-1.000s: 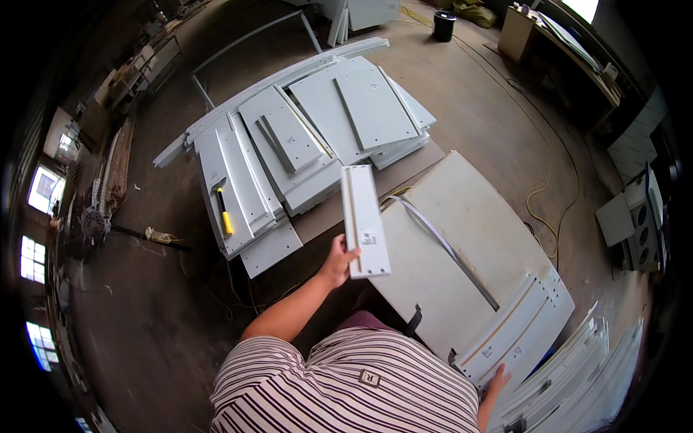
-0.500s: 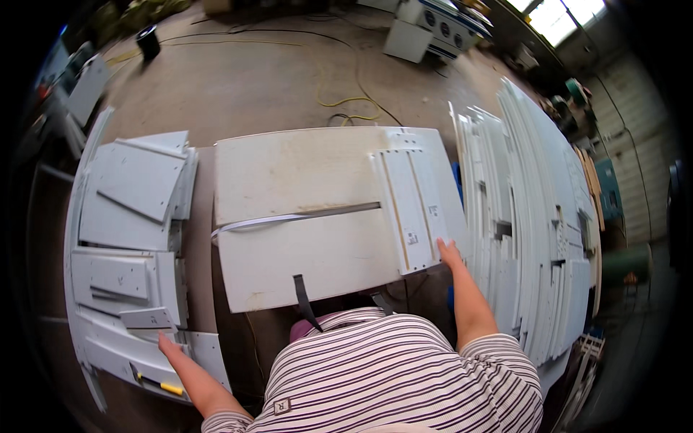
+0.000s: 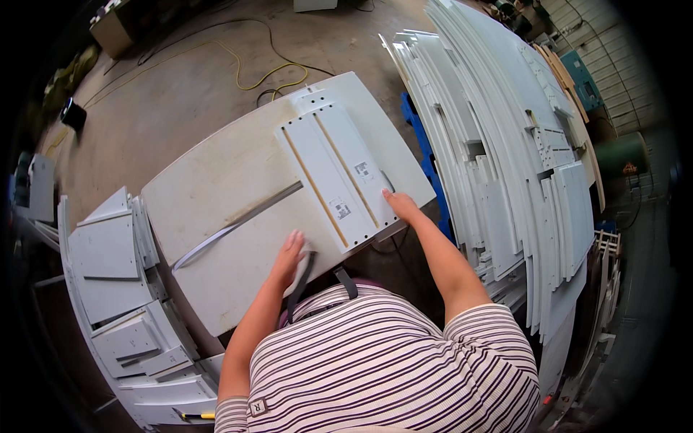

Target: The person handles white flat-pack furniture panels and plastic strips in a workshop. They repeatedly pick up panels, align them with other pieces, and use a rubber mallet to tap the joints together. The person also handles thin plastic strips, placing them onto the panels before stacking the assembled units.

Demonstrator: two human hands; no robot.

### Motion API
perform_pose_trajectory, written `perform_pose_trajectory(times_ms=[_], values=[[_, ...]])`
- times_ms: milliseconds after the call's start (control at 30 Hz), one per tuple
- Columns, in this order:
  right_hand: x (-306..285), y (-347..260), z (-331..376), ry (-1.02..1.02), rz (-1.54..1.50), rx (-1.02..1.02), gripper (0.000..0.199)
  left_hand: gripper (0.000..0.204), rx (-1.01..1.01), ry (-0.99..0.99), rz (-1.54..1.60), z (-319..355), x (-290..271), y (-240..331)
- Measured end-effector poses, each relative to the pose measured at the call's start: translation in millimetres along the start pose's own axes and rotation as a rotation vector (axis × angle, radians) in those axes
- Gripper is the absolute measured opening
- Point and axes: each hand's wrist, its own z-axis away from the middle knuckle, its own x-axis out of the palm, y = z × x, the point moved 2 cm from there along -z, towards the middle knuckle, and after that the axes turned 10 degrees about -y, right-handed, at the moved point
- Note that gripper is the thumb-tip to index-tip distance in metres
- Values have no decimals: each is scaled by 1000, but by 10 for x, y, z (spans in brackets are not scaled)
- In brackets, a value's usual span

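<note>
From the head camera, the left hand (image 3: 289,254) lies flat, fingers together, on the near edge of a big white work panel (image 3: 216,209), gripping nothing. The right hand (image 3: 399,205) presses open-palmed on the near right corner of a narrow white panel (image 3: 333,177) lying across that work surface (two thin tan strips run its length). So the narrow panel sits just ahead of both hands, the right touching it, the left just beside its near end. A grey metal strip (image 3: 238,224) runs across the big panel, off to the left of the left hand. Right of the right hand, a long stack of white panels (image 3: 505,144). Left of the left hand, more white pieces (image 3: 108,252) are piled low.
</note>
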Motion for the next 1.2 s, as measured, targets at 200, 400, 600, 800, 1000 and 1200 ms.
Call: perform_pose_trajectory(times_ms=[200, 400, 600, 800, 1000, 1200], values=[[-19, 143, 81, 90, -122, -99, 66, 68, -159, -96, 120, -685, 800, 87], [36, 258, 206, -14, -3, -37, 60, 50, -150, -56, 126, -621, 911, -27], [467, 763, 617, 282, -1526, 310, 60, 44, -187, 63, 101, -485, 979, -32], [445, 260, 542, 3, -2333, 1, 73, 44, -252, -21, -9, -496, 1072, 209], [412, 450, 466, 442, -1015, 306, 73, 42, -291, -97, -276, -503, 957, 233], [217, 376, 392, 217, -220, -65, 57, 44, -311, 9, -180, -482, 988, 245]])
